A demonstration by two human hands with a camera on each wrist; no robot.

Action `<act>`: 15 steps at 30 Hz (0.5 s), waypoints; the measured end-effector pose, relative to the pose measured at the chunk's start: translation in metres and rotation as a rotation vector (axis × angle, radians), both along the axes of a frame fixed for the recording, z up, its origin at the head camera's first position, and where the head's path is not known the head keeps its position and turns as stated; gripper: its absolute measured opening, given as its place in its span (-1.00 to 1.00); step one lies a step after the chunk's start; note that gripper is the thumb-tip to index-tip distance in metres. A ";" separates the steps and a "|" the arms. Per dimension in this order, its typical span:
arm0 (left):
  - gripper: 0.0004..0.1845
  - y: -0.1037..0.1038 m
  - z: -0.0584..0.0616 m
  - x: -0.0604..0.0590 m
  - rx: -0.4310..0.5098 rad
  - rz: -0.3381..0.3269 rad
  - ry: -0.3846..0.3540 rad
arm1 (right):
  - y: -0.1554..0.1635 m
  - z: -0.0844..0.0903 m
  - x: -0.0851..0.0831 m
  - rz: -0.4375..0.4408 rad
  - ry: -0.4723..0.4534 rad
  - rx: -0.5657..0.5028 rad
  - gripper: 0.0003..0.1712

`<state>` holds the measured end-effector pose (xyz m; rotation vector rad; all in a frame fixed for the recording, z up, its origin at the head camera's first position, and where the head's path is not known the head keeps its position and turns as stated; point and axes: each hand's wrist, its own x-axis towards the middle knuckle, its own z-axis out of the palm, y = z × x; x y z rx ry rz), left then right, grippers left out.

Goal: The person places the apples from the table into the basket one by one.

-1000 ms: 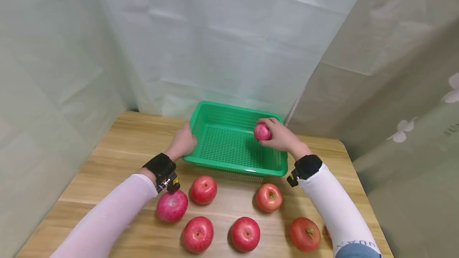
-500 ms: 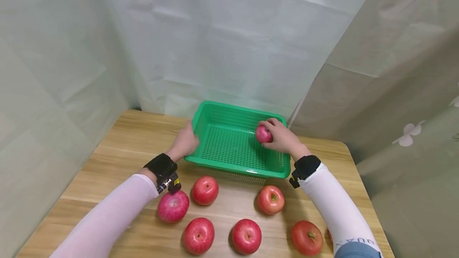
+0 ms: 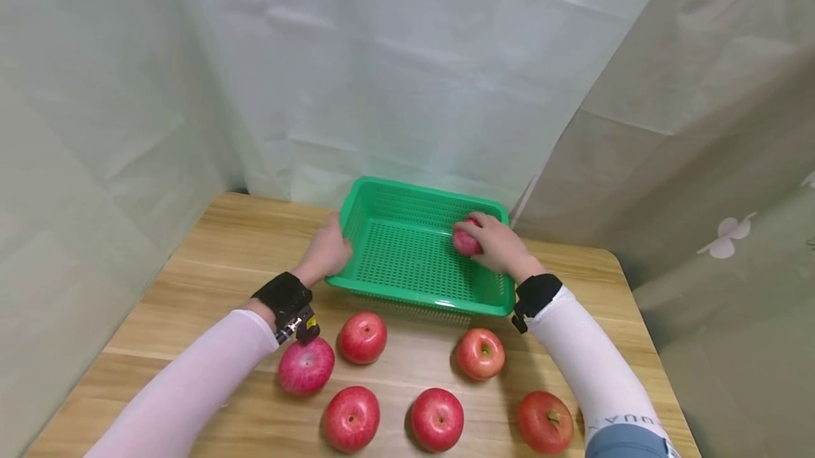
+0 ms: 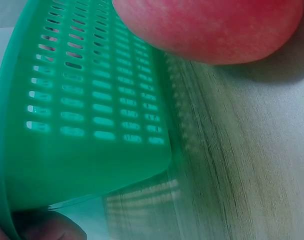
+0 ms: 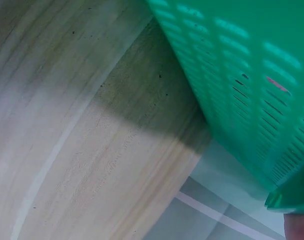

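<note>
A green slotted basket (image 3: 407,299) stands at the back of the wooden table (image 3: 191,267). My right hand (image 3: 493,242) reaches over its right side and grips a pink-red apple (image 3: 465,243) low inside the basket, near the right wall. My left hand (image 3: 327,251) holds the basket's left rim. In the left wrist view the basket wall (image 4: 81,115) fills the left and a red apple (image 4: 212,27) sits at the top. The right wrist view shows the basket's outer wall (image 5: 252,75) above the tabletop.
Several red apples lie on the table in front of the basket: one (image 3: 305,366) under my left wrist, others at the middle (image 3: 362,337), (image 3: 480,353) and along the near edge (image 3: 351,418), (image 3: 436,419), (image 3: 543,421). Pale curtains hang behind and to both sides.
My right hand has lowered the pink-red apple from above the basket's right side down into it. The left hand has stayed on the rim.
</note>
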<state>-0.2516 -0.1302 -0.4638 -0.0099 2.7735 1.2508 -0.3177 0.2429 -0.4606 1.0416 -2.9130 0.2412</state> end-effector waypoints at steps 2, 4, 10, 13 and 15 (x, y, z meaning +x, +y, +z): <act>-0.35 -0.002 0.000 0.001 -0.011 -0.001 0.005 | -0.003 0.000 0.001 0.003 0.011 0.004 -0.19; -0.35 -0.003 0.000 0.002 -0.023 0.000 0.012 | -0.006 0.000 0.001 0.006 0.017 0.013 -0.19; -0.34 -0.006 0.002 0.001 -0.038 -0.003 0.031 | -0.010 0.002 0.000 -0.002 0.050 0.059 -0.23; -0.33 -0.007 0.002 0.001 -0.045 0.001 0.031 | -0.011 0.002 0.000 -0.007 0.069 0.073 -0.25; -0.33 -0.006 0.000 0.002 -0.050 0.004 0.022 | -0.010 0.000 0.002 -0.005 0.061 0.084 -0.24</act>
